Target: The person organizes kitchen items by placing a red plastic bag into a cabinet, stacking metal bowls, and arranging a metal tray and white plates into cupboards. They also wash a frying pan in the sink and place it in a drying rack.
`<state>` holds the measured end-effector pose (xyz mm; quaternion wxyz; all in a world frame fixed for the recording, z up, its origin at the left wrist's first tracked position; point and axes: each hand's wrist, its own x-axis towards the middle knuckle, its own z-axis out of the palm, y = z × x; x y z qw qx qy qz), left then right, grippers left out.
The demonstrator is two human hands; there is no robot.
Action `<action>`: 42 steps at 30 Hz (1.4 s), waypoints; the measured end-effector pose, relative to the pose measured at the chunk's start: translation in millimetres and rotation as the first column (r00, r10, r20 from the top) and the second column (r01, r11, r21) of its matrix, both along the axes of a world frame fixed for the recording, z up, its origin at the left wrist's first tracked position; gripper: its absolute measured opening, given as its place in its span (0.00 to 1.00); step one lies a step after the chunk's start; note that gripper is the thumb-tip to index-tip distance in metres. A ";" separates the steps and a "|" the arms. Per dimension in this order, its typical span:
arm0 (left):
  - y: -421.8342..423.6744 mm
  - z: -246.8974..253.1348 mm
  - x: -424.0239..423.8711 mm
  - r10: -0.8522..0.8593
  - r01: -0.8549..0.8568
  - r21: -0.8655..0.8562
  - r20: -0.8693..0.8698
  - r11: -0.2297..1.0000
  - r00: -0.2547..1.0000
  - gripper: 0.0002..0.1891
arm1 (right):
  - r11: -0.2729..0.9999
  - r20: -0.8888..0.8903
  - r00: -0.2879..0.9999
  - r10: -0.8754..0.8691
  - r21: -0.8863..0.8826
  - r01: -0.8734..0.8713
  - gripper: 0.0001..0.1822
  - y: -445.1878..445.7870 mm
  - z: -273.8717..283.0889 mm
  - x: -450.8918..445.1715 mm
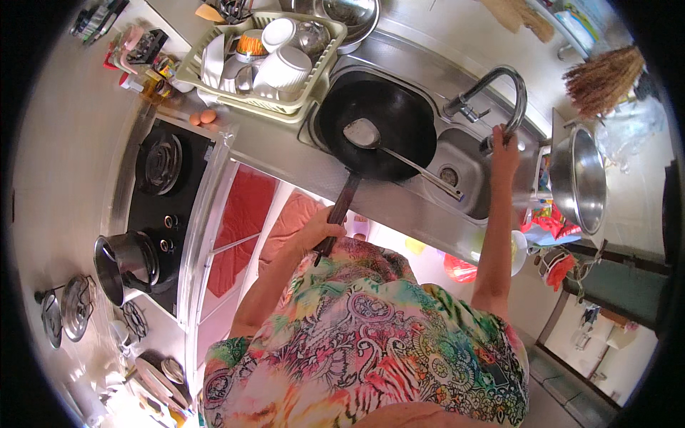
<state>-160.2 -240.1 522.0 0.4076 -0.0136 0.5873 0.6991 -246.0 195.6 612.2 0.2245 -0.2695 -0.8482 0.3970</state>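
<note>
A black wok (398, 107) rests over the larger basin of the steel sink (342, 75), its dark handle (349, 192) pointing towards me. My left hand (324, 229) is wrapped around that handle. Inside the wok lies the blade of a metal spatula (363, 132), whose long shaft slants out over the rim above the smaller basin (468, 160). At the right, my right hand (504, 144) grips the end of the curved chrome faucet (516, 91). No water stream can be made out.
A dish rack (310, 109) full of bowls stands left of the sink, with eggs (207, 116) on the counter nearby. Further left, a gas stove (176, 198) carries a steel pot (131, 259). A steel basin (578, 179) leans at the right, below a brush (604, 80).
</note>
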 end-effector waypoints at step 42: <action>15.1 2.3 -66.3 -0.040 0.038 0.011 0.269 0.999 0.962 0.17 | 0.856 -0.199 0.974 -0.105 -0.516 -0.014 0.18 114.0 -158.9 -106.9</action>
